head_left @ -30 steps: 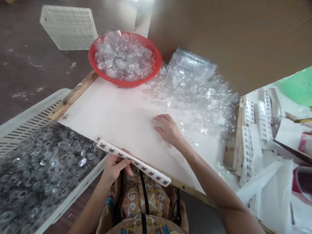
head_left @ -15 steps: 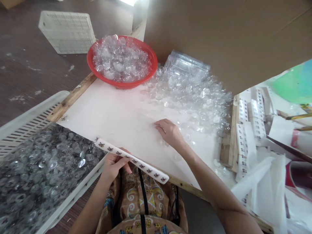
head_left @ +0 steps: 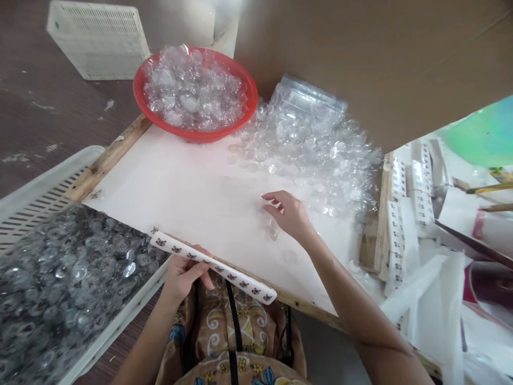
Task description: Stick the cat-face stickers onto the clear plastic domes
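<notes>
Principally, a white strip [head_left: 237, 280] printed with animal faces lies along the near edge of the bench [head_left: 188, 182], pinched by the left hand [head_left: 188, 274]; over the bench's middle, the right hand [head_left: 289, 213] is half curled, its grip, if any, indeterminable. Clear discs [head_left: 308, 149] cover the bench's far right, a red basin [head_left: 200, 135] its far left corner, and a slotted crate [head_left: 36, 213] adjoins its left side.

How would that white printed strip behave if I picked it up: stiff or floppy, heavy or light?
The white strip is probably light, being slim and held only between the left hand's thumb and fingers. It seems fairly stiff lengthwise: it extends past the hand both ways with little visible sag, though the table edge may help support it.
</notes>
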`<move>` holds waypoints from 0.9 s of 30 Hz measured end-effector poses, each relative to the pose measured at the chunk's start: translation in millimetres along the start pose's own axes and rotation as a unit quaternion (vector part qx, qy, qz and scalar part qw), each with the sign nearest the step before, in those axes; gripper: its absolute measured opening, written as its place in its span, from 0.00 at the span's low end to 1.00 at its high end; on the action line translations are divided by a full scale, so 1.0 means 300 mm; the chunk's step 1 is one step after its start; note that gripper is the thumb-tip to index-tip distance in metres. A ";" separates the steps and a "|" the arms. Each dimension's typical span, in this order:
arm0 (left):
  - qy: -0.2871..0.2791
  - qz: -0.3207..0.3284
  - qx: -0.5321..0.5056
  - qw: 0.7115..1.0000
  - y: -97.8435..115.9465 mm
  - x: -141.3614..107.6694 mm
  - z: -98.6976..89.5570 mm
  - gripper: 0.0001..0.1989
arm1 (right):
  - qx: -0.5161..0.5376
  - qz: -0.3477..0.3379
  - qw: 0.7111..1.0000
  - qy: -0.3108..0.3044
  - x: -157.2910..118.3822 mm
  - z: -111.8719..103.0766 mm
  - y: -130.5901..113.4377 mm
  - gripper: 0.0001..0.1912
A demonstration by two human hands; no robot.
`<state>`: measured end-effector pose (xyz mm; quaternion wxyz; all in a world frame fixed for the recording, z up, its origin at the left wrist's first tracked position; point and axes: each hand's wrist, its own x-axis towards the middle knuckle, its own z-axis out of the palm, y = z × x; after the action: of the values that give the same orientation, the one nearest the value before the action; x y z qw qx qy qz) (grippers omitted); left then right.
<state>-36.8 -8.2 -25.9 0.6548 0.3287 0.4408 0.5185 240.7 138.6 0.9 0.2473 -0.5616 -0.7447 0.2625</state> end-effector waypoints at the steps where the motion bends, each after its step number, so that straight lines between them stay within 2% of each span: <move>1: 0.004 -0.003 0.002 1.000 0.001 0.000 0.001 0.10 | -0.015 -0.018 1.000 -0.013 -0.013 -0.001 0.008 0.12; 4: 0.015 -0.013 0.011 1.000 0.003 0.001 0.003 0.11 | -0.058 -0.063 0.996 -0.026 -0.038 0.009 0.023 0.13; 7: 0.014 -0.014 0.024 1.000 0.005 0.004 0.003 0.11 | -0.073 -0.061 0.995 -0.009 -0.040 0.012 0.027 0.11; 13: 0.027 -0.017 0.033 0.999 0.013 0.005 0.008 0.14 | -0.004 -0.020 1.000 0.003 -0.039 -0.016 -0.007 0.11; 17: 0.026 -0.018 0.036 0.999 0.012 0.004 0.008 0.14 | 0.087 0.044 0.995 -0.036 -0.040 -0.012 -0.036 0.12; 19: 0.021 -0.018 0.033 0.999 0.007 0.004 0.004 0.14 | 0.100 0.079 0.990 -0.052 -0.037 -0.014 -0.043 0.13; 23: 0.020 -0.014 0.022 0.999 -0.003 0.001 -0.002 0.13 | 0.051 0.095 0.994 -0.030 -0.032 -0.032 -0.032 0.10; 27: 0.019 -0.018 0.016 1.000 -0.003 -0.002 -0.002 0.13 | 0.003 0.066 0.998 0.008 -0.026 -0.043 -0.013 0.07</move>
<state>-37.1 -9.0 -26.8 0.6504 0.3212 0.4668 0.5059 248.4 131.4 12.5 0.2369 -0.6107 -0.7031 0.2766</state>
